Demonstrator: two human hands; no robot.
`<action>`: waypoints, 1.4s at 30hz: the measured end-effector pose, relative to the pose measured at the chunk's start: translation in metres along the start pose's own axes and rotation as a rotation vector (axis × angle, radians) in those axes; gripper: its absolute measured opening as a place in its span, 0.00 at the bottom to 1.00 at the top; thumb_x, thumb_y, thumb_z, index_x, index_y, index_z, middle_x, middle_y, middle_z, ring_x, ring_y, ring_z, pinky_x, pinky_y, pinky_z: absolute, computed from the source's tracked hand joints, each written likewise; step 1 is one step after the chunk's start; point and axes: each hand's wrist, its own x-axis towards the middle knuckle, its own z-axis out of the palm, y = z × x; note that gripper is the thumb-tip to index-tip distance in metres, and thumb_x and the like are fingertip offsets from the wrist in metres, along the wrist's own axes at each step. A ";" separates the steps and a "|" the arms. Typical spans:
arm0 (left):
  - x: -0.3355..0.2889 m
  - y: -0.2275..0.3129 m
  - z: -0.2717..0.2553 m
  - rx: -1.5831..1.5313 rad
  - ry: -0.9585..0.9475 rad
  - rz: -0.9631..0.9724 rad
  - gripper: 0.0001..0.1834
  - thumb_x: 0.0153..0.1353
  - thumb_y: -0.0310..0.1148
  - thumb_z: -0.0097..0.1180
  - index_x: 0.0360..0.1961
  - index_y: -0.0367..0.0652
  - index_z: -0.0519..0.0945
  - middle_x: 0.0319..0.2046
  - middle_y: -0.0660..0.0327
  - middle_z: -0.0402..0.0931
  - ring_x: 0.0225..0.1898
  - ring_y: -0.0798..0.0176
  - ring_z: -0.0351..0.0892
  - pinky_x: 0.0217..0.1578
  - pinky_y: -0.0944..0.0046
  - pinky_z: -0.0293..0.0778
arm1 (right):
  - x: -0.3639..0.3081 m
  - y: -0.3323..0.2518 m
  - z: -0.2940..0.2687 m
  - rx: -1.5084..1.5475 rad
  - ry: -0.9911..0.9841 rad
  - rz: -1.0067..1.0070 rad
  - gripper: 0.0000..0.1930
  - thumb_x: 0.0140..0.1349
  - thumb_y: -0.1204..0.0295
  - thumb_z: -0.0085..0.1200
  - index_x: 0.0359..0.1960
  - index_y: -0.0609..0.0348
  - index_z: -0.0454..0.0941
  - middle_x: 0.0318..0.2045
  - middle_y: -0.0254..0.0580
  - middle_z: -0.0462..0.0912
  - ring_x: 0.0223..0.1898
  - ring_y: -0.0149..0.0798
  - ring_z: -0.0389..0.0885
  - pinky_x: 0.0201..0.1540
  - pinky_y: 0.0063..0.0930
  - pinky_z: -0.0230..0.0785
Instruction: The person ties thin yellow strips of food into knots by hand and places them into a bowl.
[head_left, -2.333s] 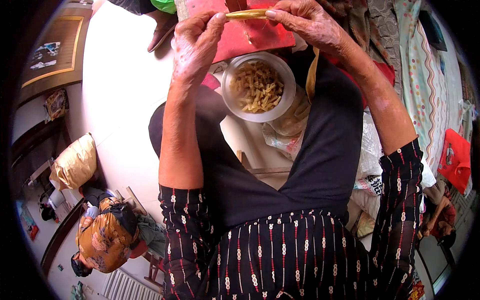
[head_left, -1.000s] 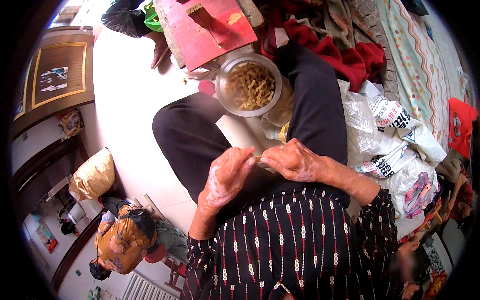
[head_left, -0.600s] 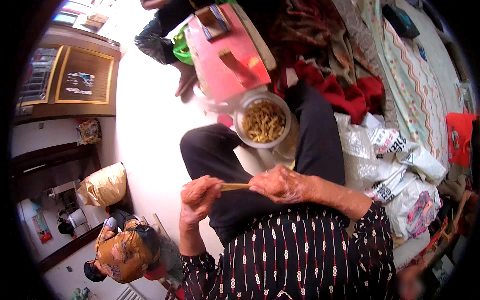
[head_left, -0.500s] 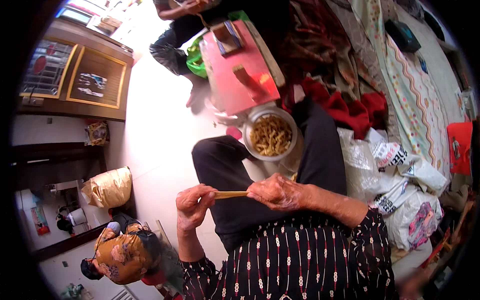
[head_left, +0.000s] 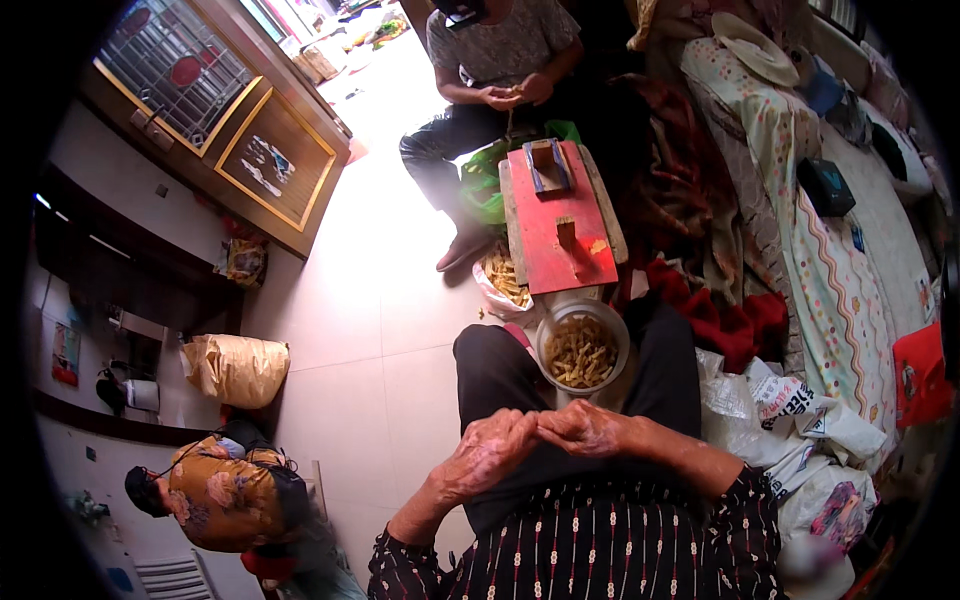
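Note:
Above my lap, my left hand (head_left: pixel 497 447) and my right hand (head_left: pixel 583 428) meet, fingertips touching. Both have their fingers closed, and whatever lies between them is hidden behind the knuckles. Just beyond them, between my knees, stands a white tub (head_left: pixel 625 362) filled with short, tan, twisted strips (head_left: pixel 580 352). Past the tub lies a red board (head_left: pixel 545 215) with an upright wooden block (head_left: pixel 567 236) and a small wooden frame with blue edges (head_left: pixel 545 166) on it. A white plastic bag (head_left: pixel 484 292) of similar tan pieces sits on the floor left of the board.
Across the board sits another person, whose hands (head_left: pixel 515 92) are close together. At the lower left is a person in an orange floral top (head_left: pixel 225 490). A tan sack (head_left: pixel 240 368) stands near the left wall. Plastic bags (head_left: pixel 770 430) and a bed (head_left: pixel 840 290) line my right.
My hands have come together; the tan strip stretched between them is now out of sight. The view has shifted, bringing the person across the board and the bag of pieces into fuller view.

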 end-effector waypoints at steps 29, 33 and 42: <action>-0.017 0.030 -0.010 -0.286 0.417 0.129 0.20 0.53 0.15 0.48 0.50 0.32 0.71 0.50 0.46 0.72 0.48 0.46 0.76 0.43 0.59 0.76 | -0.002 -0.056 0.005 -0.058 0.147 -0.047 0.12 0.64 0.71 0.38 0.40 0.68 0.68 0.32 0.57 0.74 0.34 0.55 0.75 0.34 0.40 0.66; -0.015 0.036 -0.005 -0.114 0.281 0.136 0.25 0.49 0.16 0.49 0.53 0.35 0.68 0.49 0.48 0.70 0.41 0.48 0.77 0.32 0.59 0.79 | -0.019 -0.061 0.007 0.161 0.185 0.073 0.13 0.64 0.70 0.39 0.43 0.68 0.68 0.32 0.54 0.75 0.34 0.47 0.76 0.37 0.34 0.66; -0.010 0.029 0.023 -0.093 0.227 0.206 0.15 0.50 0.19 0.50 0.42 0.34 0.71 0.43 0.47 0.70 0.25 0.49 0.78 0.21 0.59 0.76 | -0.041 -0.049 0.022 0.508 0.215 0.472 0.19 0.66 0.61 0.38 0.40 0.68 0.72 0.27 0.39 0.75 0.33 0.31 0.73 0.37 0.25 0.65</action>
